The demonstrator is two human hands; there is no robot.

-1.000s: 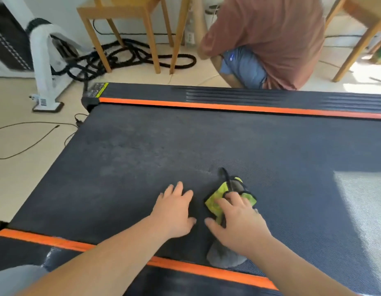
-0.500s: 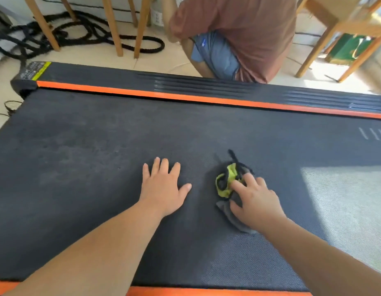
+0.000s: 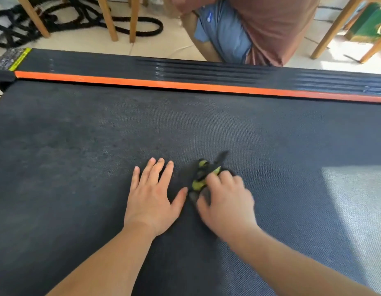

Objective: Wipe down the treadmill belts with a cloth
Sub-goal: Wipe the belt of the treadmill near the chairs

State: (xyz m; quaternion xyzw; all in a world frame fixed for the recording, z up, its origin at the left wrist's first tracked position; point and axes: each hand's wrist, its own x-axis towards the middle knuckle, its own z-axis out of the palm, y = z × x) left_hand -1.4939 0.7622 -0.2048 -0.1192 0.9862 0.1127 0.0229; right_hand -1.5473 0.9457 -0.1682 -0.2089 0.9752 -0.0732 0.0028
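Head view, one item under work.

Item: cloth [image 3: 199, 180]. Small rag, yellow-green with dark grey and black parts, bunched into a tight wad. Motion blur softens its outline. A thin black tail sticks out at its far end.

Location: on the treadmill belt [image 3: 78, 157], a dark textured surface, about midway across it and well short of the orange stripe [image 3: 185, 85] on the far side rail. A sunlit patch [image 3: 360, 199] lies on the belt to the right, apart from the cloth.

Hands: right hand [image 3: 226, 201] sits on top of the cloth, fingers [image 3: 224, 176] bent over it and thumb against its near edge, holding it to the belt. Left hand [image 3: 152, 197] lies flat on the belt, fingers spread and straight, thumb tip just beside the cloth.

Change from half a second ago: the cloth and right hand have closed in on the left hand, where a clear gap of belt stood between them. The wad is tighter, and the grey flap that trailed from under the palm is now mostly covered.

Orientation: long axis runs diagonally, grey end near and left by the thumbs, black tail pointing far and right.

Background: a crouching person [image 3: 260, 24], black rope [image 3: 142, 32] and wooden chair legs [image 3: 108, 18] beyond the treadmill.
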